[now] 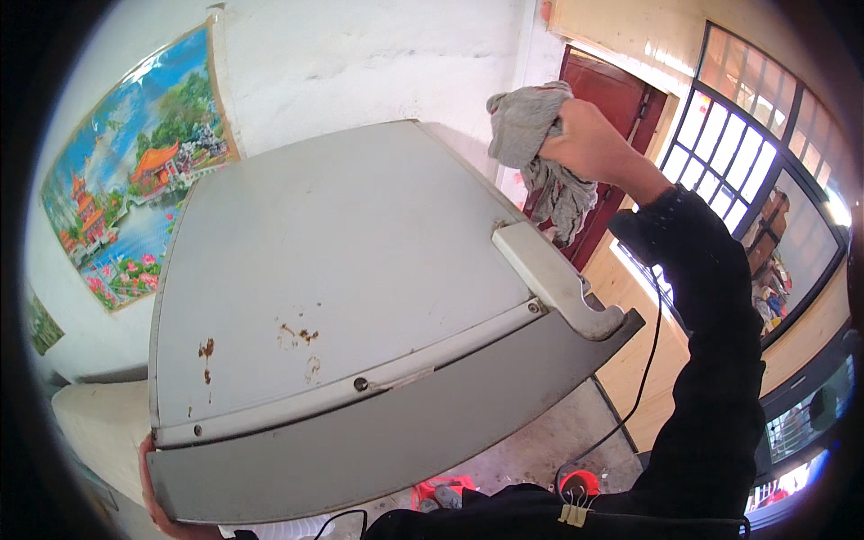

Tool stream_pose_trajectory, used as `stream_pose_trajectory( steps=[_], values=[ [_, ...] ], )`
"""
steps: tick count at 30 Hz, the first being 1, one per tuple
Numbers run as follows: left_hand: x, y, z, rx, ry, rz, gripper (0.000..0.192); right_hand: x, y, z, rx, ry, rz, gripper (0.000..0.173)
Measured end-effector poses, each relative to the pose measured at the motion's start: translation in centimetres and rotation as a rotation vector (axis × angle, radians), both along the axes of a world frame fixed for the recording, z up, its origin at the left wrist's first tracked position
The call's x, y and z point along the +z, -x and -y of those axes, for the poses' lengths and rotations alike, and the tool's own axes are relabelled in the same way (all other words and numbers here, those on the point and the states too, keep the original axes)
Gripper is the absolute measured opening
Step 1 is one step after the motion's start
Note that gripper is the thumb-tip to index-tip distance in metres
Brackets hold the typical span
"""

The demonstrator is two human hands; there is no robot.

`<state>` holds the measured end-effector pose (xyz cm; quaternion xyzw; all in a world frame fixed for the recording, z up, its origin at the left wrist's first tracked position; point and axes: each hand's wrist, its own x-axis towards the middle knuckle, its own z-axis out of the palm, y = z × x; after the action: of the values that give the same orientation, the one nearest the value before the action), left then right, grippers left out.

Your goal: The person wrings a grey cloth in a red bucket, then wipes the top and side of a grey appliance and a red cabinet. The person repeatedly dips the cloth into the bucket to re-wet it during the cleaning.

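Observation:
My right hand (594,144) is raised above the back right edge of a grey metal cabinet top (337,223) and grips a bunched grey cloth (530,125), whose loose end hangs down. The top has rust spots towards its front left and a pale hinge-like fitting (553,273) at its right corner. At the lower left, my left hand (154,493) lies against the left edge of the front panel (324,452); its fingers are partly hidden, so its hold is unclear.
Behind the cabinet stands a white wall with a landscape poster (135,182). A red door (607,88) and barred window (722,148) are at the right. A black cable (651,364) hangs near my right arm. Below are a red bucket (579,482) and a red basket (466,482).

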<state>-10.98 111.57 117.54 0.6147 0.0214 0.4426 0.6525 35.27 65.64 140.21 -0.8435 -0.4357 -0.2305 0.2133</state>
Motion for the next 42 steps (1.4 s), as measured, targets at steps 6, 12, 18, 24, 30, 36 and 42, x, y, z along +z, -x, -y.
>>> stream_pose_trajectory(
  steps=[6,12,18,24,30,36,42],
  values=[
    [-2.4,2.9,-2.3,0.658,-0.704,-0.097,0.078,-1.0,3.1,-0.3,-0.039,0.262,-0.456,0.055],
    [-1.7,1.7,-0.5,0.687,-0.658,-0.134,0.072,-4.0,2.0,-1.9,0.114,0.275,-0.649,0.052],
    [0.4,-0.8,1.3,0.292,-0.143,-0.054,0.073,-6.4,-5.3,-3.7,0.152,0.381,-0.316,0.044],
    [0.3,0.2,1.3,-0.039,0.132,0.044,0.075,-6.6,-7.7,-5.2,-0.006,0.451,-0.362,0.048],
    [1.0,-0.5,1.5,0.165,-0.086,-0.051,0.076,-4.0,-4.3,-5.9,-0.098,0.625,-0.190,0.043],
    [1.4,-1.5,2.6,0.333,-0.274,-0.098,0.082,2.0,0.4,-7.9,-0.197,0.729,-0.164,0.038],
    [2.8,-2.3,3.0,0.325,-0.273,-0.074,0.084,3.5,4.5,-14.7,0.182,0.414,-0.238,0.043]
  ],
)
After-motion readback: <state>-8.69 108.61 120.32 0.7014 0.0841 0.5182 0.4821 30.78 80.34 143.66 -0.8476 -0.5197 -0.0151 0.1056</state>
